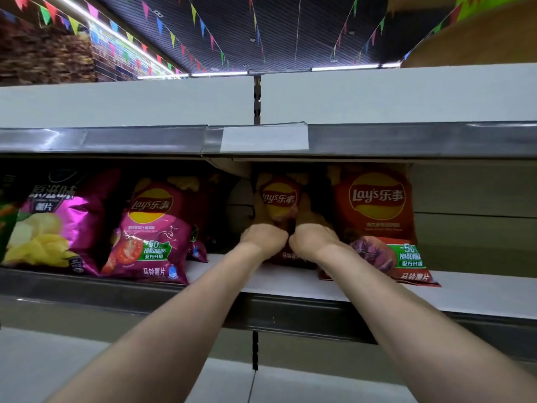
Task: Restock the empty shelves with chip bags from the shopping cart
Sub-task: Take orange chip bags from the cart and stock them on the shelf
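Bag upright on shelf
Left hand grips its 9 o'clock side; right hand grips 3 o'clock side

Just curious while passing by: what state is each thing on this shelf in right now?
left hand, grips the middle bag's left side
right hand, grips its right side
middle bag, upright on the shelf, held between both hands
red bag, upright, to its right
tomato bag, upright, to its left
purple bag, upright, farther left
price tag, blank
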